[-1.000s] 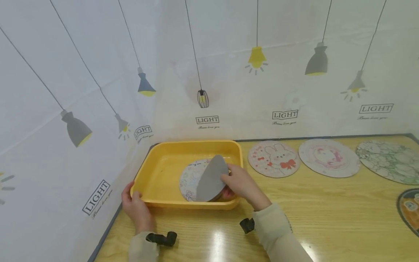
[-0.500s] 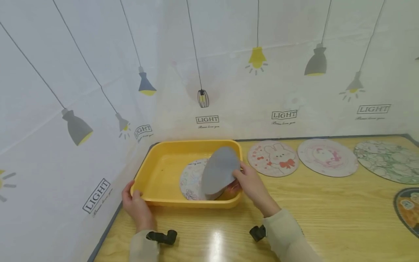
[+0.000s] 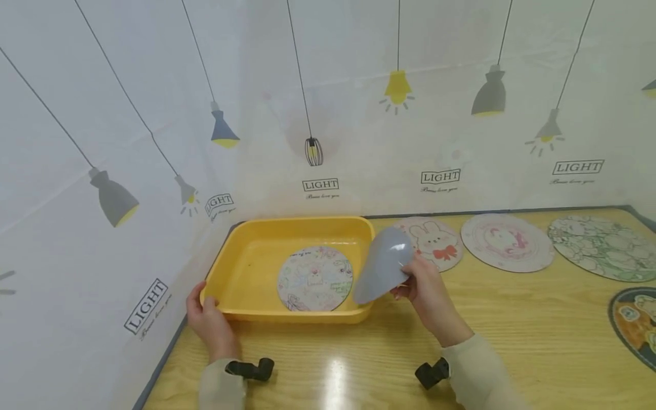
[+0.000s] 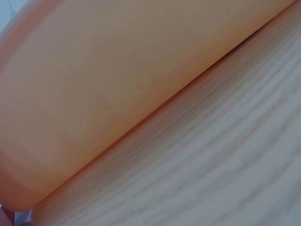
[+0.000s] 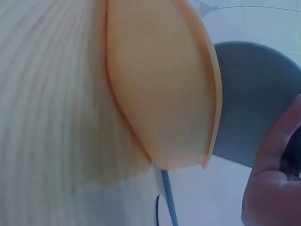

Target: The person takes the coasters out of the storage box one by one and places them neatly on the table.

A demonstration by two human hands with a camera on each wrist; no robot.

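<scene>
My left hand (image 3: 211, 326) grips the front-left corner of a yellow plastic tray (image 3: 238, 270); in the left wrist view the tray's outer wall (image 4: 108, 80) fills the upper half. At the tray's right rim, my right hand (image 3: 431, 293) pinches a round mat (image 3: 385, 265) by its right edge. That mat is tilted and slightly bent, grey underside toward the head camera, its printed face hidden. It overlaps the tray's front-right corner in the head view. Inside the tray lies another round mat (image 3: 315, 279), white with colourful doodles. In the right wrist view, the thumb (image 5: 277, 136) crosses the grey mat (image 5: 256, 99).
Along the back of the wooden table (image 3: 512, 336) lie a rabbit mat (image 3: 442, 242), partly covered by the held one, a pink-and-white mat (image 3: 507, 242) and a green leafy mat (image 3: 602, 247). A dark-rimmed food-print mat (image 3: 635, 322) lies at right. Lamp-printed sheeting (image 3: 359, 142) walls the back and left.
My right hand has lifted the grey-backed mat off the doodled one and carried it rightward to the tray's right rim, uncovering the doodled mat. The left hand keeps its hold on the tray.
</scene>
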